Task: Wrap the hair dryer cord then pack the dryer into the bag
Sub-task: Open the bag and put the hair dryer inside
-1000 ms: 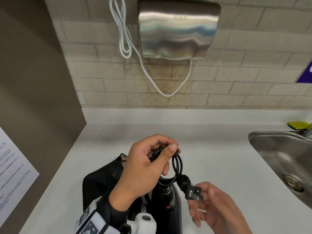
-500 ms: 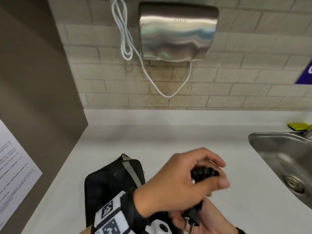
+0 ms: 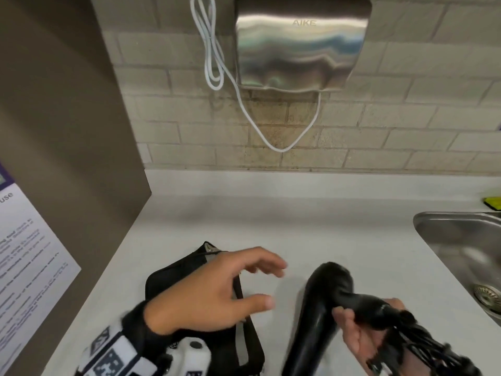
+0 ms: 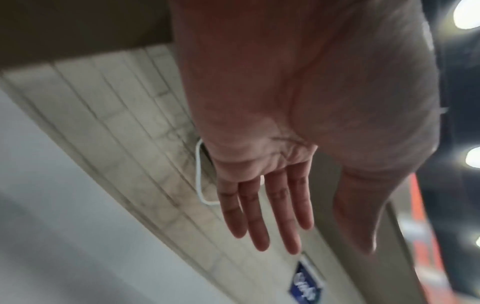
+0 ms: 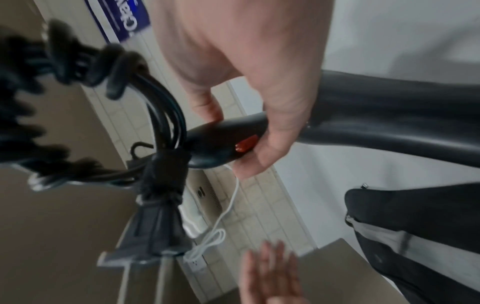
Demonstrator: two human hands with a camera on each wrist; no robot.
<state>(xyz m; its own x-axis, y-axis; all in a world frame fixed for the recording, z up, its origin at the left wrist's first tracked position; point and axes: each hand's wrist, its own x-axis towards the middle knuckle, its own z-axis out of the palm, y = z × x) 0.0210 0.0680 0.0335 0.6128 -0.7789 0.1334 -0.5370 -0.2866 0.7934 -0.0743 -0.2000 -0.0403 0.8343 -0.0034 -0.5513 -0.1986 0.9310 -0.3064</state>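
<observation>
Black bag (image 3: 195, 299) lies flat on the white counter (image 3: 325, 229) at left; my left hand (image 3: 214, 291) hovers over it, fingers spread and straight, holding nothing. To its right, my right hand (image 3: 363, 329) curls round the handle of the black hair dryer (image 3: 322, 308), its barrel pointing away from me above the counter. The bundled cord (image 5: 161, 115) and plug (image 5: 158, 230) hang off the handle end, just beside my right wrist.
</observation>
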